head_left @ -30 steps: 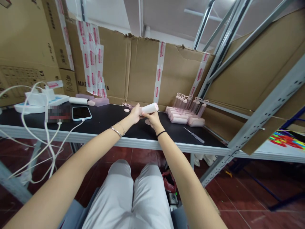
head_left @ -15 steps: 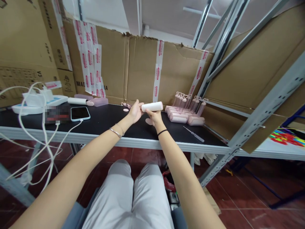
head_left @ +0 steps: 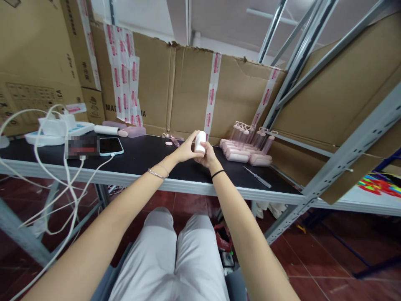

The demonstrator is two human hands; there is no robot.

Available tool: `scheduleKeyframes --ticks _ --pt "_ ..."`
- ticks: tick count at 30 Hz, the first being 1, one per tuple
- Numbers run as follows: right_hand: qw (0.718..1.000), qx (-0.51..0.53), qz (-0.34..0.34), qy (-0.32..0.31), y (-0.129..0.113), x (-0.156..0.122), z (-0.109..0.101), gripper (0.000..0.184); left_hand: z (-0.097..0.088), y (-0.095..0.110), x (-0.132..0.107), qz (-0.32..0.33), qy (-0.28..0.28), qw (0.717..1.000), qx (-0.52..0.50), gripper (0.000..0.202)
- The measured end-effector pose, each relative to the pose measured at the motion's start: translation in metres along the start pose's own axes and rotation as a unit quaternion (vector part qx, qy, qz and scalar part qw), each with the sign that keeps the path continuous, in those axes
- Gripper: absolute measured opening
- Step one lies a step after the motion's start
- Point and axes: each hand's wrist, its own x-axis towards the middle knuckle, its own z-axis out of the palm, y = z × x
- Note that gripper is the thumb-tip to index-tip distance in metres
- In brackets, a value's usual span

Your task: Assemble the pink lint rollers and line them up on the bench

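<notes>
White cylinder (head_left: pixel 200 142) held near-upright, slight tilt, in both hands over the middle stretch of the surface (head_left: pixel 150 159), between front and back edges. Right hand (head_left: pixel 208 155) closed round its lower part, thumb across the front. Left hand (head_left: pixel 187 149) in a wide C on its left side, fingertips by the upper end, thumb low; can't tell if it's gripping. Pink oval piece (head_left: pixel 168 143) near back edge, left of hands. Pink tubes (head_left: pixel 239 152) grouped at back right. Screwdriver (head_left: pixel 257 177) toward front right corner. Phone (head_left: pixel 111 146) at left, cable plugged in.
</notes>
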Motion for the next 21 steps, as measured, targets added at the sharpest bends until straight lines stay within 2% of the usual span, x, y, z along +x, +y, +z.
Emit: scheduleKeyframes --ticks 3,6,8,10,11,12,14,16,17,19,21 --pt "0.996 -0.079 0.035 -0.004 0.005 0.0 0.001 0.02 -0.002 0.002 -0.003 -0.006 0.011 0.997 0.08 0.128" --pt "0.992 -0.12 0.036 -0.022 0.006 0.002 0.0 0.028 -0.005 0.001 -0.002 -0.009 0.038 0.994 0.1 0.123" --pt "0.99 -0.137 -0.011 -0.021 0.003 0.003 -0.002 0.035 -0.009 0.001 -0.001 -0.006 0.099 0.991 0.094 0.117" --pt "0.976 -0.174 -0.115 0.058 0.0 0.004 -0.004 0.035 -0.014 0.003 0.001 -0.015 0.174 0.981 0.083 0.11" --pt "0.955 -0.207 -0.176 0.122 -0.001 0.004 -0.006 0.031 -0.016 0.005 0.001 -0.025 0.205 0.975 0.08 0.106" --pt "0.921 -0.255 -0.228 0.185 -0.002 0.003 -0.009 0.027 -0.017 0.007 0.001 -0.036 0.227 0.97 0.082 0.101" --pt "0.834 -0.395 -0.271 0.273 0.0 0.002 -0.013 0.021 -0.018 0.012 0.0 -0.055 0.247 0.962 0.099 0.094" --pt "0.753 -0.541 -0.22 0.301 0.004 0.002 -0.017 0.027 -0.016 0.016 -0.002 -0.073 0.243 0.959 0.124 0.089" --pt "0.725 -0.596 -0.17 0.3 0.006 0.002 -0.019 0.034 -0.015 0.018 -0.002 -0.085 0.239 0.958 0.136 0.087" --pt "0.698 -0.65 -0.072 0.291 0.01 0.003 -0.021 0.045 -0.012 0.018 -0.003 -0.107 0.227 0.954 0.164 0.086" --pt "0.698 -0.657 -0.017 0.283 0.011 0.005 -0.022 0.049 -0.011 0.014 -0.004 -0.098 0.191 0.956 0.202 0.089"
